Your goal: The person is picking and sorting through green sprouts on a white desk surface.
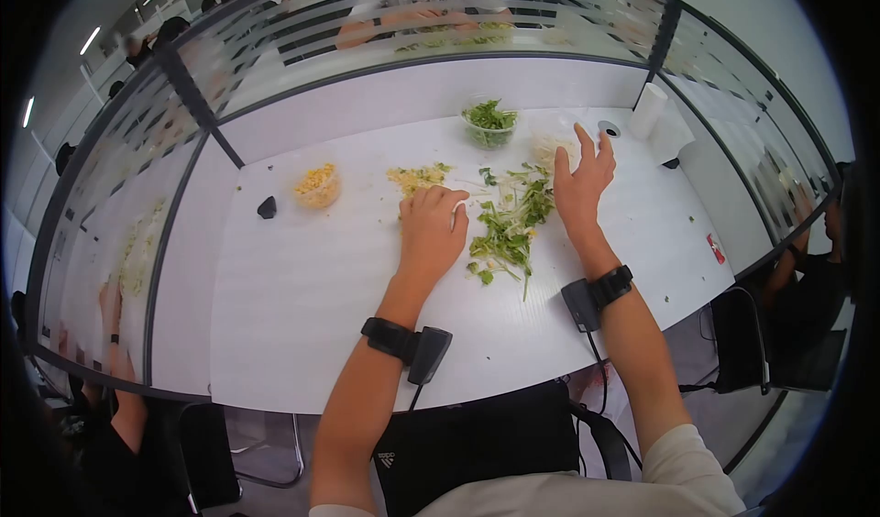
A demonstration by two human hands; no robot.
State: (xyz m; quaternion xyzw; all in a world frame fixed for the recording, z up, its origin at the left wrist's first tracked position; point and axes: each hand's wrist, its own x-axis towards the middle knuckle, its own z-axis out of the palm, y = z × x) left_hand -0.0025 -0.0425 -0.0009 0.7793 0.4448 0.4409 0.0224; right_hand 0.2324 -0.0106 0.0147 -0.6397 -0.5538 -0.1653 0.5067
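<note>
My left hand (431,230) is low over the table, at the near edge of a small pile of yellow bits and green leaves (419,180). Its fingers are loosely curled, and the thumb stands apart from the index finger; nothing shows in its grasp. Raised with fingers spread, my right hand (584,185) is above the right side of a heap of leafy green stems (506,228). A clear container with pale, thin strands (547,153) is partly hidden behind that hand. Farther back stands a clear bowl of green leaves (489,125). At left is a clear bowl of yellow pieces (317,187).
A small black object (267,208) lies left on the white table (302,306). At back right are a white paper roll (649,109) and a round grey-and-black item (609,129). A red wrapper (715,248) lies near the right edge. Partitions (431,84) enclose the table; people sit beyond.
</note>
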